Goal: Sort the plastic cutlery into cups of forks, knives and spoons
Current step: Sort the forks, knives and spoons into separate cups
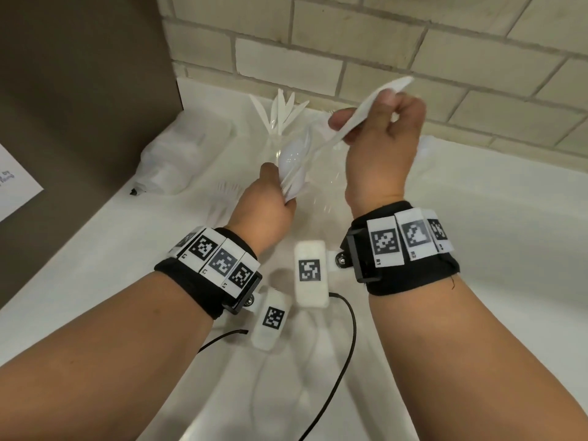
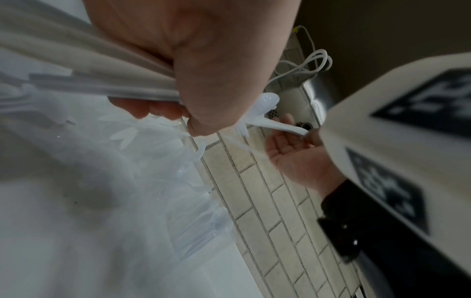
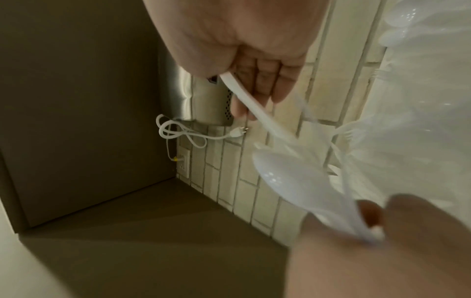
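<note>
My left hand grips a bundle of white plastic cutlery above the white counter; a spoon bowl and fork tines show in it. To its right and higher, my right hand pinches the handle of one white piece. That piece's other end runs into the bundle, so its type is hidden. Behind the hands a clear cup holds upright knives. Fork tines show faintly at the left, apparently in a clear cup. Spoons are heaped near the tiled wall on the right.
A crumpled clear plastic bag lies at the back left beside a brown panel. The tiled wall closes the back. A black cable trails over the white counter near me. A steel appliance with a white cord hangs overhead.
</note>
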